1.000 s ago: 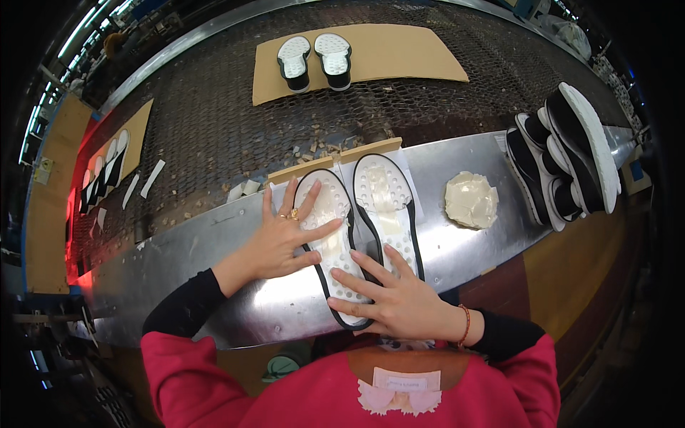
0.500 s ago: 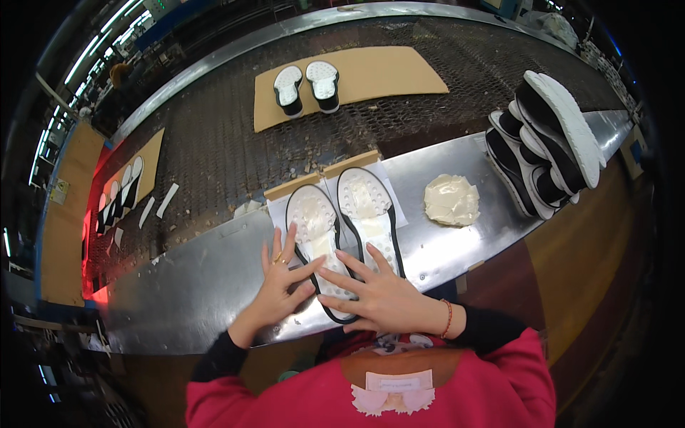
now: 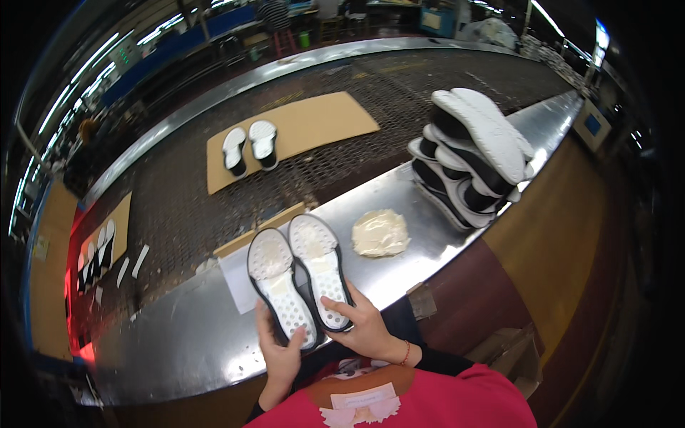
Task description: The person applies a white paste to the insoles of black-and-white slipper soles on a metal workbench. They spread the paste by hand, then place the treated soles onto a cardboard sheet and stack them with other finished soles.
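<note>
Two shoe soles with white, dimpled insides and black rims lie side by side in front of me, toes pointing away. My left hand (image 3: 280,351) grips the heel end of the left sole (image 3: 282,284), thumb on its inner face and fingers along the outer edge. My right hand (image 3: 365,329) holds the right sole (image 3: 318,265) the same way, thumb across its heel part and the other fingers underneath or hidden. Smooth, shiny cream patches show on the forefoot of both soles. Behind and below them are white paper (image 3: 239,279) and a tan strip (image 3: 260,230).
A cream, putty-like round lump (image 3: 381,233) sits right of the soles on the metal ledge (image 3: 193,332). Stacked black-and-white soles (image 3: 471,153) stand farther right. Cardboard (image 3: 321,118) with two soles rests on the dark mesh conveyor (image 3: 178,214); more soles (image 3: 100,250) lie far left.
Both hands have gone from lying spread over the soles to gripping their heel ends. The soles seem raised off the paper. My view has shifted, so the surroundings appear moved.
</note>
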A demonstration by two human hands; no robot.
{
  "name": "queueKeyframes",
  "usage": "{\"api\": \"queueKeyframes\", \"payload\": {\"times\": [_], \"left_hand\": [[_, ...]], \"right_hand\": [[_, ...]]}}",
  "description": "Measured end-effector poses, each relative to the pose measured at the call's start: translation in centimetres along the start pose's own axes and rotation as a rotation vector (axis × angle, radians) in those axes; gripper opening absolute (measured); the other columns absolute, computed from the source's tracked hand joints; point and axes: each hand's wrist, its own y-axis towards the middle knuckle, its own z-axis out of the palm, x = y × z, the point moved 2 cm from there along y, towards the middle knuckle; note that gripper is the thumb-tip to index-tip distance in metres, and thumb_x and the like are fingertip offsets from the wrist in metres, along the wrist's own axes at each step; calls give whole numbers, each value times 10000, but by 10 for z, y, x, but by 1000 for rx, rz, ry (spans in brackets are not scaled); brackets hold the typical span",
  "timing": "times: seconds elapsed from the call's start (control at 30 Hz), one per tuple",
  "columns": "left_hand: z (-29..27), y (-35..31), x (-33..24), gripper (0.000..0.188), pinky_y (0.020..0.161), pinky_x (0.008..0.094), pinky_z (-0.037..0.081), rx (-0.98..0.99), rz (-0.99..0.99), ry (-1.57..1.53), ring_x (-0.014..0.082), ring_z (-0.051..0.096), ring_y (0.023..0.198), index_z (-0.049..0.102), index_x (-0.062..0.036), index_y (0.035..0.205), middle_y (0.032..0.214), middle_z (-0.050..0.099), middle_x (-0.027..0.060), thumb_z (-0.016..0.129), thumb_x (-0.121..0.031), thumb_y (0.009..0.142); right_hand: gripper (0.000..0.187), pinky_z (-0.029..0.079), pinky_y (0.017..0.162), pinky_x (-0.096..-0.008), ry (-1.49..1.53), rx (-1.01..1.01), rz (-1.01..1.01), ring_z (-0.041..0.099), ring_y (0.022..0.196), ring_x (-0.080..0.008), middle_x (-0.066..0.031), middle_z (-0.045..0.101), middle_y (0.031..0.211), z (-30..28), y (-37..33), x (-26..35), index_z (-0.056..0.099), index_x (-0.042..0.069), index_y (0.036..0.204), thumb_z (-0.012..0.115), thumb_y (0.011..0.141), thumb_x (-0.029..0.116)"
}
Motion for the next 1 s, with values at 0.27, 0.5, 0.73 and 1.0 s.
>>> {"api": "queueKeyframes", "payload": {"times": [0.27, 0.5, 0.73, 1.0], "left_hand": [[2, 51, -12, 690, 857, 309, 541, 72, -128, -114, 219, 653, 1014, 353, 47, 1399, 1190, 593, 147, 661, 82, 782], [89, 44, -37, 609, 854, 293, 545, 414, -106, -217, 197, 643, 1032, 315, -14, 1355, 1182, 579, 149, 673, 46, 866], [132, 20, -50, 892, 1085, 345, 356, 545, 5, -147, 251, 433, 1309, 145, 35, 1480, 1392, 427, 206, 749, -179, 859], [180, 28, -75, 1063, 1138, 372, 301, 693, 150, -202, 275, 365, 1378, -6, 42, 1538, 1507, 301, 213, 750, -92, 802]], "right_hand": [[657, 547, 703, -335, -60, -603, -68, 666, 800, -227, -195, 647, 970, -154, 56, 38, 391, -50, 1309, 745, 768, 67], [330, 484, 599, -298, -189, -399, -45, 615, 636, -158, -111, 652, 728, -167, 87, 39, 664, -6, 988, 767, 783, 231], [320, 464, 551, -358, -278, -510, -2, 614, 566, -266, -155, 635, 660, -167, 97, 20, 675, 3, 908, 754, 781, 286], [489, 530, 628, -396, -42, -550, 56, 698, 695, -296, -218, 705, 902, -207, 86, 23, 639, -39, 1188, 705, 875, 332]]}}
